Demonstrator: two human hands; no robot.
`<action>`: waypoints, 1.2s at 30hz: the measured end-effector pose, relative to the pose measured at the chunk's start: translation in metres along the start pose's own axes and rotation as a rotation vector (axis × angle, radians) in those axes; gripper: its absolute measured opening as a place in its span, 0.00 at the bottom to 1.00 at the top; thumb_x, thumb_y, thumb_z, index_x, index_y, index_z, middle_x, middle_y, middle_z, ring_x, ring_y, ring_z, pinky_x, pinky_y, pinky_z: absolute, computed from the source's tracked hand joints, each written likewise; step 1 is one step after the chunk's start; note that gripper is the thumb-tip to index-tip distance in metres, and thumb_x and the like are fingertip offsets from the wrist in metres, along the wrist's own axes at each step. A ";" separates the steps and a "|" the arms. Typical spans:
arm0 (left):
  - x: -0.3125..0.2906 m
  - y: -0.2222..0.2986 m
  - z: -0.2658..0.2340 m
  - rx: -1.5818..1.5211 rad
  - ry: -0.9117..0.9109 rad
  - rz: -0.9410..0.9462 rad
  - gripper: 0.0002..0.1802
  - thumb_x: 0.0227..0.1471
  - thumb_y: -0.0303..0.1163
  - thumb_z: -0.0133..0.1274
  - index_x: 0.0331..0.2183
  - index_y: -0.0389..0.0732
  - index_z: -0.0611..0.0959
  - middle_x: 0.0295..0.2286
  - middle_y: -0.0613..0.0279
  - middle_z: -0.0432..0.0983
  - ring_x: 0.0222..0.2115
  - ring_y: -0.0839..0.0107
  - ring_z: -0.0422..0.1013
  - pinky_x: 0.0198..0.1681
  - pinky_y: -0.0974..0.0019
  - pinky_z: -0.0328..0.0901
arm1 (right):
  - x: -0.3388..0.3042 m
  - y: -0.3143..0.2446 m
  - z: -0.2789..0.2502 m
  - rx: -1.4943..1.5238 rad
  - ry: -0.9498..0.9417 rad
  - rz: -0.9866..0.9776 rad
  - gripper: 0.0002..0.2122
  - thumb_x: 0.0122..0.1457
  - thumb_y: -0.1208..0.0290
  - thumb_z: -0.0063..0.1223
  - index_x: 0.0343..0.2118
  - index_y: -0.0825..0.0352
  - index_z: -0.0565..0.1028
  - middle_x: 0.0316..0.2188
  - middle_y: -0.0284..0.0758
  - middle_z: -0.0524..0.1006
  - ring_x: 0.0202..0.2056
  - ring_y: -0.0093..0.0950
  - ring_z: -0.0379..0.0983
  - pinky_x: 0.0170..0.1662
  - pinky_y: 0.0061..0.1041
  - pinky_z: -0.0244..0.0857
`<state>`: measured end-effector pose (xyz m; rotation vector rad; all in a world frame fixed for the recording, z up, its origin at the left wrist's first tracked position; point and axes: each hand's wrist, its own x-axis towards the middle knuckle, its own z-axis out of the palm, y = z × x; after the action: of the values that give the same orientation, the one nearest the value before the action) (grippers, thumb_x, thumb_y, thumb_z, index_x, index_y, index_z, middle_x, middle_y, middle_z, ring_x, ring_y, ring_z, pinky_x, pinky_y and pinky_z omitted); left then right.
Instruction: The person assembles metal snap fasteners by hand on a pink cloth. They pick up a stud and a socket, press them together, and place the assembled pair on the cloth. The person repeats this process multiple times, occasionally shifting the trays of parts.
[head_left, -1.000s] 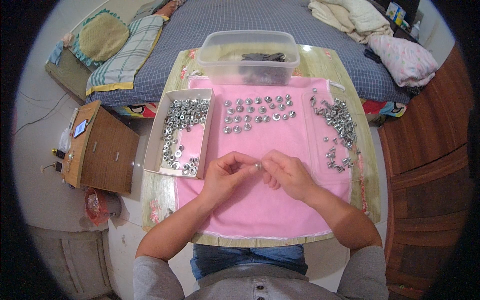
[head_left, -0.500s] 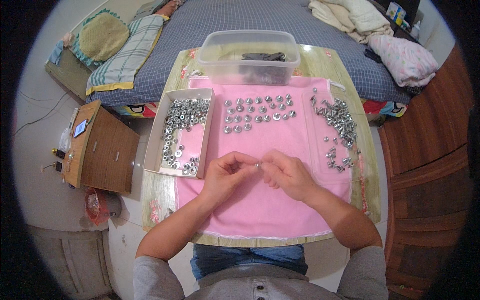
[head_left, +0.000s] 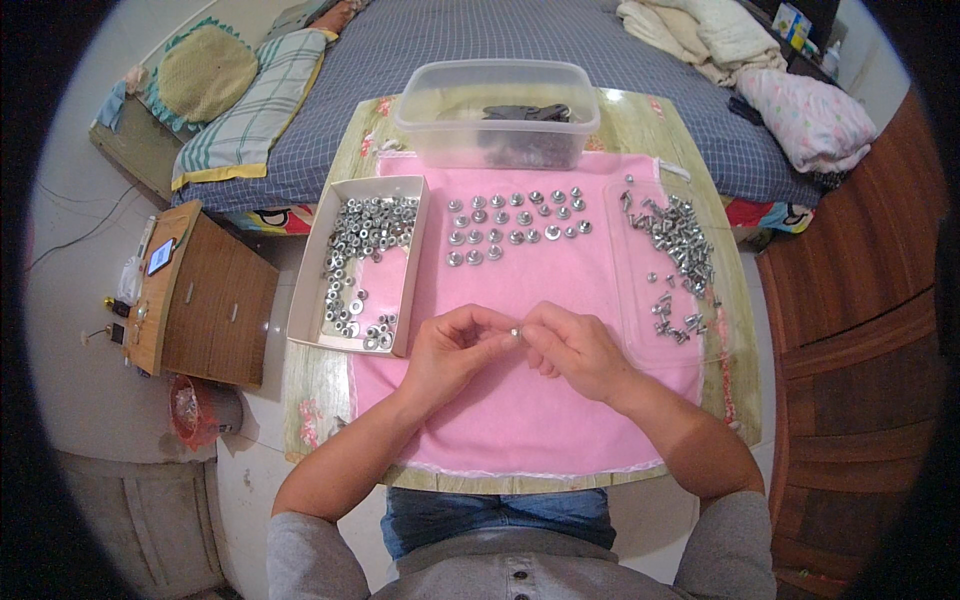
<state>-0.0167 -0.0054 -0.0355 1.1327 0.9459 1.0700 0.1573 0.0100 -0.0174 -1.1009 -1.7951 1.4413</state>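
Note:
Over the near middle of a pink cloth (head_left: 480,420), my two hands meet fingertip to fingertip. A small shiny metal nut (head_left: 516,334) shows between them; whether a screw sits inside it is hidden by the fingers. My left hand (head_left: 458,346) pinches it with thumb and forefinger. From the other side, my right hand (head_left: 578,350) grips the same piece, its remaining fingers curled. Beyond the hands, several screws with nuts and washers (head_left: 524,218) stand in rows. A white box (head_left: 418,240) at left holds many loose nuts (head_left: 372,225). Many screws (head_left: 684,245) lie in a clear shallow tray (head_left: 622,300) at right.
A clear plastic tub (head_left: 490,150) with dark parts inside stands at the table's far edge. Behind the table (head_left: 345,165) is a bed (head_left: 460,40) with a checked cover. A wooden cabinet (head_left: 215,310) is on the left, a dark wooden door (head_left: 850,370) on the right.
Both hands stay in place; the right fingers have shifted slightly around the nut, and a little more of it shows.

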 end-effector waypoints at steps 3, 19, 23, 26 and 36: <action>0.000 0.000 -0.001 0.011 0.000 -0.020 0.07 0.43 0.23 0.53 0.29 0.35 0.76 0.26 0.66 0.73 0.26 0.85 0.66 0.29 0.81 0.61 | 0.000 0.000 -0.002 0.022 -0.037 0.090 0.11 0.56 0.66 0.38 0.26 0.68 0.68 0.15 0.30 0.69 0.17 0.16 0.65 0.20 0.14 0.60; -0.001 0.004 -0.001 -0.107 -0.016 -0.070 0.08 0.44 0.22 0.51 0.31 0.34 0.76 0.27 0.64 0.73 0.28 0.82 0.68 0.32 0.80 0.63 | 0.001 0.007 0.001 0.033 0.029 -0.056 0.09 0.55 0.67 0.41 0.26 0.68 0.66 0.13 0.33 0.69 0.16 0.22 0.67 0.20 0.21 0.60; 0.000 0.001 -0.002 -0.146 -0.034 -0.083 0.07 0.44 0.22 0.51 0.31 0.34 0.76 0.27 0.64 0.73 0.28 0.82 0.68 0.32 0.80 0.63 | 0.000 0.005 0.000 -0.121 0.069 -0.106 0.08 0.54 0.67 0.42 0.26 0.67 0.65 0.13 0.36 0.68 0.16 0.27 0.68 0.21 0.24 0.60; -0.001 0.003 -0.002 -0.161 -0.037 -0.104 0.08 0.44 0.22 0.51 0.31 0.33 0.75 0.27 0.63 0.73 0.28 0.80 0.68 0.32 0.78 0.64 | 0.000 0.002 0.001 -0.254 0.117 -0.199 0.08 0.53 0.67 0.43 0.26 0.67 0.65 0.14 0.38 0.68 0.17 0.30 0.69 0.21 0.26 0.60; 0.000 0.004 -0.004 -0.181 -0.066 -0.145 0.09 0.44 0.21 0.50 0.32 0.32 0.75 0.28 0.60 0.73 0.28 0.77 0.69 0.33 0.76 0.66 | -0.001 0.003 0.001 -0.324 0.131 -0.273 0.07 0.52 0.70 0.45 0.29 0.68 0.65 0.17 0.40 0.71 0.21 0.32 0.71 0.23 0.27 0.62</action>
<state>-0.0209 -0.0038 -0.0322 0.9306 0.8479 0.9739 0.1581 0.0090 -0.0202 -1.0263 -2.0373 0.9218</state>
